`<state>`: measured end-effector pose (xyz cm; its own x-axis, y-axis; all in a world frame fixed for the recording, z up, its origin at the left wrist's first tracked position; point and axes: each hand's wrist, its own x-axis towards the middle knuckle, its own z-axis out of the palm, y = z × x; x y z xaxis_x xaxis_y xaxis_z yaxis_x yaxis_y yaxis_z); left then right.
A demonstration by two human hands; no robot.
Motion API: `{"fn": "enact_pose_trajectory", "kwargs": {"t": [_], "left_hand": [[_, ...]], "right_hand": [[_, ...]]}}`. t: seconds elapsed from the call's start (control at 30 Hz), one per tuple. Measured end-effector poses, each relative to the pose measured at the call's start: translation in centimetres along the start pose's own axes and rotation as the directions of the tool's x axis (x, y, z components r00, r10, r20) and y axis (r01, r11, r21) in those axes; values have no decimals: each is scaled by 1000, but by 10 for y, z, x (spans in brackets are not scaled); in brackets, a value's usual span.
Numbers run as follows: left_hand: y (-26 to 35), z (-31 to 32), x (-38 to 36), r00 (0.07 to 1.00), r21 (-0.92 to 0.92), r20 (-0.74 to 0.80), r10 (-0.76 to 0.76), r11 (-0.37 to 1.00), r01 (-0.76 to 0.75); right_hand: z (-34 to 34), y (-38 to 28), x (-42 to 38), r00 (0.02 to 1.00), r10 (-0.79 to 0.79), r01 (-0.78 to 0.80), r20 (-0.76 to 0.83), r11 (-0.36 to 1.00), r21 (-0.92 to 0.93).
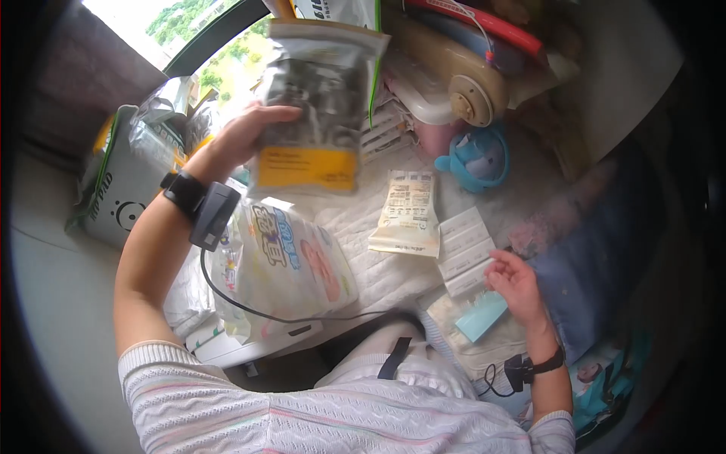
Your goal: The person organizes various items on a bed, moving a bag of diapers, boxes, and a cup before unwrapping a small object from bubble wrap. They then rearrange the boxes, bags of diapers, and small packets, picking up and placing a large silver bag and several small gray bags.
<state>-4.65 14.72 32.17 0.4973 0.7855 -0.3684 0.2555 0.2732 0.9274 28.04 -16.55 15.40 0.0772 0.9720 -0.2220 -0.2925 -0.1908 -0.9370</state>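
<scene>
My left hand (253,129) is raised near the window, its fingers closed on a clear zip bag (325,98) with dark contents and a yellow label. My right hand (514,278) is beside several small white boxes (465,246), fingers partly curled and apart, nothing seen in them. Just below it lies a light teal packet (482,316). Left of the boxes is a cream packet (408,212) with printed text. A large white diaper package (291,265) stands below the raised bag.
A blue cup (478,157) stands beyond the boxes, near a beige cylindrical container (470,100) and a red item (491,30). Dark blue cloth (597,257) lies at the right. A pad package (113,189) and crinkled plastic bags are at the left.
</scene>
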Motion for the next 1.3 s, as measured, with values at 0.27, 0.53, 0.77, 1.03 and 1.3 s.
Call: {"fn": "enact_pose_trajectory", "kwargs": {"t": [0.27,0.53,0.77,1.03,1.3], "left_hand": [[-7,-150,73,898,-111,-439,-20,993,-32],[-36,-225,167,983,-293,-170,63,950,-112],[-76,-215,205,657,-21,-740,144,971,-236],[-72,-205,213,723,258,-691,6,936,239],[-54,-200,182,583,556,-774,246,705,440]], "right_hand": [[-3,20,22,968,228,-231,-102,973,-24],[3,20,54,956,277,-281,-97,959,-37],[8,27,66,937,343,-345,-68,938,-27],[20,30,90,912,410,-410,0,912,-31],[25,31,101,918,394,-390,32,916,-89]]}}
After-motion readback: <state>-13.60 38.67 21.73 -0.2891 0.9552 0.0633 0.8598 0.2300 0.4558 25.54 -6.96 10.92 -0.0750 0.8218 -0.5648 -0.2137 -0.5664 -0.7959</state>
